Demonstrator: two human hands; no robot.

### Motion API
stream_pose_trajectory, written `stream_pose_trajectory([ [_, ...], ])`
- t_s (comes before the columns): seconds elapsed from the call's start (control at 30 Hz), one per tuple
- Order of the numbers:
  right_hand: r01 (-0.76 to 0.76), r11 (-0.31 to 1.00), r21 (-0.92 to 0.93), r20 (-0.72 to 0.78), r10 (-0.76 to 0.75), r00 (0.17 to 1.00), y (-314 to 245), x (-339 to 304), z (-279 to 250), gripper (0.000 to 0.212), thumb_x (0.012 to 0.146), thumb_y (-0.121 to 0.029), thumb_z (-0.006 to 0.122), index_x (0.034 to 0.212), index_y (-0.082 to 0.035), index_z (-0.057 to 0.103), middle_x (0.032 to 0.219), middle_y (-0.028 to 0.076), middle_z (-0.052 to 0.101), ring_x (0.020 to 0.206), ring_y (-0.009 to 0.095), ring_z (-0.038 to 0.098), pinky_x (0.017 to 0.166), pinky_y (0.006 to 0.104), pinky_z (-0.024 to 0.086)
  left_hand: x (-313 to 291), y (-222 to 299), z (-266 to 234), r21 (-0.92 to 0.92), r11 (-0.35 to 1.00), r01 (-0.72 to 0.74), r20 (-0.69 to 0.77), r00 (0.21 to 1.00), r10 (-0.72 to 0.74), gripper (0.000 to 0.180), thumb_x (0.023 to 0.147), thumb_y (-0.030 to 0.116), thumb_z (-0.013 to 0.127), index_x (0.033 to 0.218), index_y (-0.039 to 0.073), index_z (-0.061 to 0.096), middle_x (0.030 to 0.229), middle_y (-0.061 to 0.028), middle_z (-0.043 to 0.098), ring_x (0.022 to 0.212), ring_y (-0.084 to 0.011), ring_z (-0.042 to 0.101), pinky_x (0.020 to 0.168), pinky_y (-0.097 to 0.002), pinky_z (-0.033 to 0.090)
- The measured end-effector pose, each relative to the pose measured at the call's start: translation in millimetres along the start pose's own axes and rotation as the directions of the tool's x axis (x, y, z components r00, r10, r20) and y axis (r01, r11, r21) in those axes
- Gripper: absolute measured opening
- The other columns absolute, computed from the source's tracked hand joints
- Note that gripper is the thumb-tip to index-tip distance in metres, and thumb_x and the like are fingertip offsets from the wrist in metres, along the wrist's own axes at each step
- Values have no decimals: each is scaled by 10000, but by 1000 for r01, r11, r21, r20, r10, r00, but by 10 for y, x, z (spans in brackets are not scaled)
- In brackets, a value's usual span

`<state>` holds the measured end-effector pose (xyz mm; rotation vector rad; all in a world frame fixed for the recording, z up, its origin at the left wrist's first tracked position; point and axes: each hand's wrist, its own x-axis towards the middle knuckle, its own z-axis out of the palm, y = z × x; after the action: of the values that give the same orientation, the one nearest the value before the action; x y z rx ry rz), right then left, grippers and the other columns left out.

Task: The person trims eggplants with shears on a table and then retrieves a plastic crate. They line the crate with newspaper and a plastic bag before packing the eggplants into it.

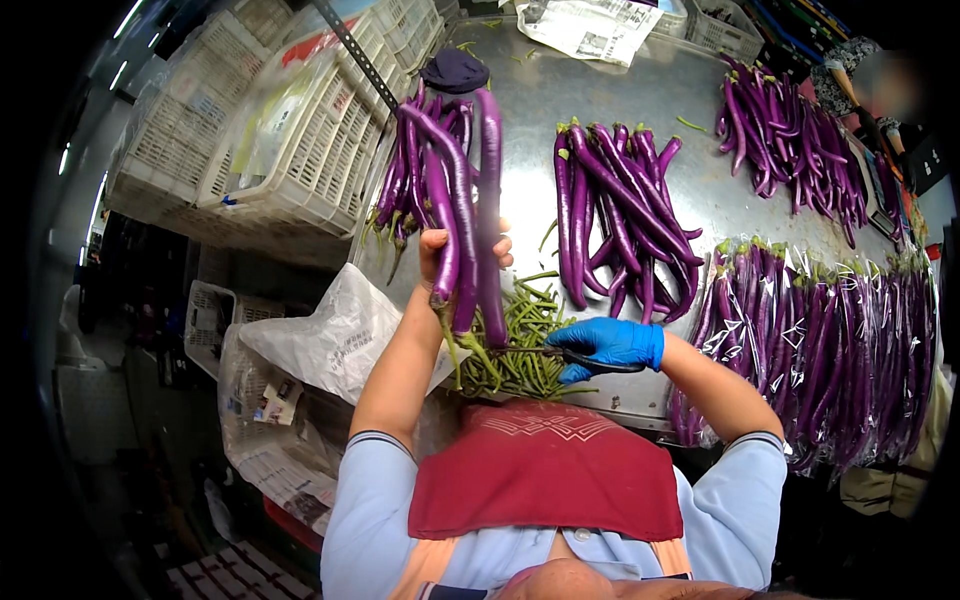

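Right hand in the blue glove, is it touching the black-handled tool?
Touching. The head view shows the gloved right hand closed on the black handle, with blue showing above and below it.

from here, above the metal table [645, 90], eggplants [462, 200], one blurred, mask most of the left hand [432, 250]; the right hand [612, 343] partly hides a black tool [603, 364]; newspaper [592, 32] at the far end is cropped.

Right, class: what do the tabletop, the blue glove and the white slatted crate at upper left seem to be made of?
Tabletop: probably bare metal, perhaps steel; grey, with a dull, scuffed sheen.
Blue glove: likely thin rubber, latex or nitrile; smooth, wrinkling closely around the hand.
White slatted crate: apparently hard moulded plastic, from its even openings and rigid sides.
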<state>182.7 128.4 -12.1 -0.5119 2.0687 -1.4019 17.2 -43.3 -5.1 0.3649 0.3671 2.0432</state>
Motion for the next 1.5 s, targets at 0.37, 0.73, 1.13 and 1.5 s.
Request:
stream_pose_trajectory([
  [0.37, -91, 852, -515, -27, 90, 996, -353, 122, -277, 321, 726, -329, 559, 951, -100, 538, 806, 159, 565, 756, 327, 544, 643, 395, 429, 137, -205, -156, 259, 949, 178, -184, 974, -133, 485, 638, 245, 552, 1030, -25, 464, 871, -153, 524, 736, -222, 521, 667, -308, 446],
  [0.73, -159, 789, -593, -183, 60, 981, -107, 280, -118, 180, 717, -183, 492, 845, -59, 516, 731, 177, 548, 697, 342, 543, 600, 413, 432, 245, -195, -281, 666, 712, 224, -456, 877, 152, 394, 632, 170, 576, 962, 23, 416, 862, -77, 518, 686, -133, 517, 631, -260, 447],
  [1.13, -164, 971, 171, -129, 187, 974, 115, -78, -239, 485, 757, -365, 565, 1087, -30, 444, 911, 146, 525, 844, 168, 508, 734, 298, 407, 309, -89, -299, 564, 806, 183, -390, 919, 64, 391, 623, 238, 571, 905, -27, 514, 707, -78, 549, 640, -133, 527, 607, -241, 443],
  [1.5, -262, 965, 1, -285, 252, 925, 28, -38, -134, 347, 755, -308, 570, 942, -19, 525, 765, 169, 553, 664, 252, 536, 646, 316, 421, 314, -57, -425, 620, 771, 147, -478, 850, 222, 358, 640, 189, 564, 912, -24, 471, 784, -76, 532, 656, -135, 536, 610, -255, 464],
])
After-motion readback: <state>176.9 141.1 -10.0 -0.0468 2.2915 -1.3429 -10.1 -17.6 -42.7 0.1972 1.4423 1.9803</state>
